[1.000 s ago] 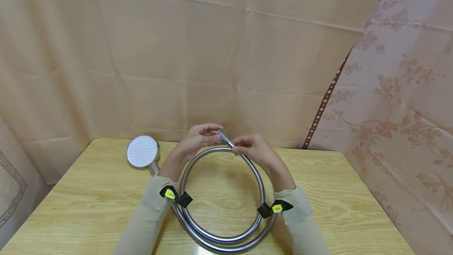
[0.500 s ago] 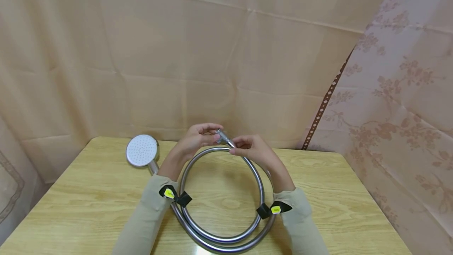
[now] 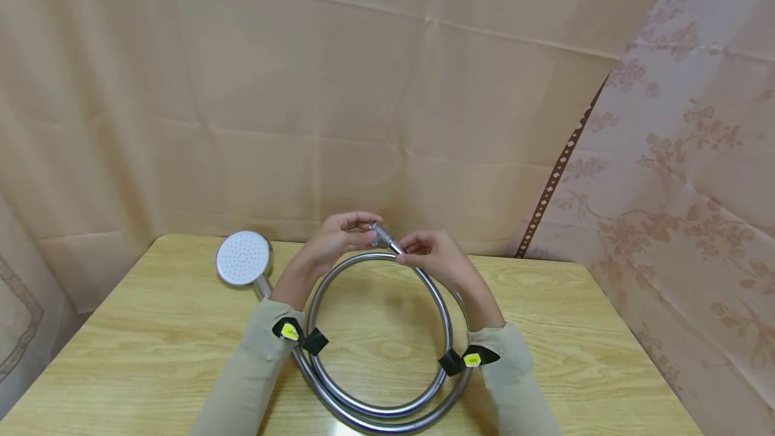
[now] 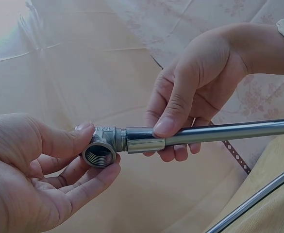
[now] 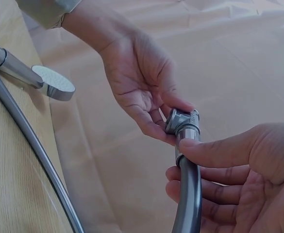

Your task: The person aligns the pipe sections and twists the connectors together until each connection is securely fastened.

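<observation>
The fitting [image 4: 107,137] is held up off the surface toward its far middle, pinched between the thumb and fingers of the left hand [image 3: 342,241]. Its open threaded mouth shows in the left wrist view. To its right, the collar [image 4: 145,139] of the hose [image 3: 387,412] meets it, with a little thread showing between them. The right hand [image 3: 430,251] pinches the hose at that collar, thumb on top and fingers beneath. Against half a second and a second ago, both grips and the fitting lie almost the same; only the right thumb has shifted slightly along the hose.

The rest of the hose curves in loops toward the near side of the surface [image 3: 575,355], which is wood-grained and pale yellow. At the far left lies the shower head [image 3: 243,258], its dotted white face up, its handle running behind the left forearm. Beyond the far edge hangs a beige cloth [image 3: 303,86]; on the right is a pink floral cloth [image 3: 696,187], with a brown patterned trim [image 3: 560,170] between them.
</observation>
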`<state>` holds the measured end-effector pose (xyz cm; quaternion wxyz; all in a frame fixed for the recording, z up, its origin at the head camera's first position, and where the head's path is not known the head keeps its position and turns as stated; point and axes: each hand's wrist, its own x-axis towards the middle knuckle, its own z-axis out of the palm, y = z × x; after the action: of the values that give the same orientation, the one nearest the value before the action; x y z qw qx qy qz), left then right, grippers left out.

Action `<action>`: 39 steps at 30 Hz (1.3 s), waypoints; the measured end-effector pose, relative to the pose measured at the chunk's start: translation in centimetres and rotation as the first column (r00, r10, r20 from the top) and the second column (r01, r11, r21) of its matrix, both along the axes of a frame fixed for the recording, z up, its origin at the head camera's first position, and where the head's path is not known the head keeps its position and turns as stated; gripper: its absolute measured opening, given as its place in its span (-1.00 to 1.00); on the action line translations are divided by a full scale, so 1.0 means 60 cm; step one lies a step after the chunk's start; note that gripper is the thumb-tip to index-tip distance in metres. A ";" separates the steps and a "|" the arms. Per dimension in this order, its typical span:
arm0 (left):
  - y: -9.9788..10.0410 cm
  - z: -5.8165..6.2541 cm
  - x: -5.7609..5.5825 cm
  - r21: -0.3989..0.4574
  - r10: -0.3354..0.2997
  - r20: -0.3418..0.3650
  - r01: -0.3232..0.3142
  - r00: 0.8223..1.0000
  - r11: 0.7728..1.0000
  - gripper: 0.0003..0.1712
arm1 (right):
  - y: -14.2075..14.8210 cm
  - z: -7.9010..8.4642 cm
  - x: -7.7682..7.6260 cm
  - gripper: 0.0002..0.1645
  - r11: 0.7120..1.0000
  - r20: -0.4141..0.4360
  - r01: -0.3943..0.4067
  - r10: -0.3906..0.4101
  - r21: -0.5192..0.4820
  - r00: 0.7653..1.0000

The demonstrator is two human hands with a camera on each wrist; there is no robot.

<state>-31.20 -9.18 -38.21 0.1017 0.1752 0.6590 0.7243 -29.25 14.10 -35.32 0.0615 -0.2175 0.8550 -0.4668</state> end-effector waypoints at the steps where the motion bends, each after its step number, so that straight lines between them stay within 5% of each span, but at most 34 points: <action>1: 0.000 0.000 0.000 0.000 0.002 0.002 -0.002 1.000 1.000 -0.53 | 0.000 0.000 0.000 -0.73 1.000 0.002 0.000 0.000 0.001 1.000; 24: -0.001 -0.004 -0.003 0.005 -0.007 0.003 0.007 1.000 1.000 -0.54 | 0.007 -0.001 -0.004 -0.71 0.995 0.081 -0.099 0.098 0.001 0.992; 39: -0.003 -0.004 -0.003 0.013 -0.008 -0.004 0.008 1.000 1.000 -0.53 | -0.001 0.001 0.001 -0.71 1.000 -0.003 -0.017 0.017 -0.019 1.000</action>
<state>-31.40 -9.35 -38.45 0.1019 0.1799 0.6536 0.7280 -29.17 14.03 -35.28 0.0622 -0.2259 0.8486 -0.4743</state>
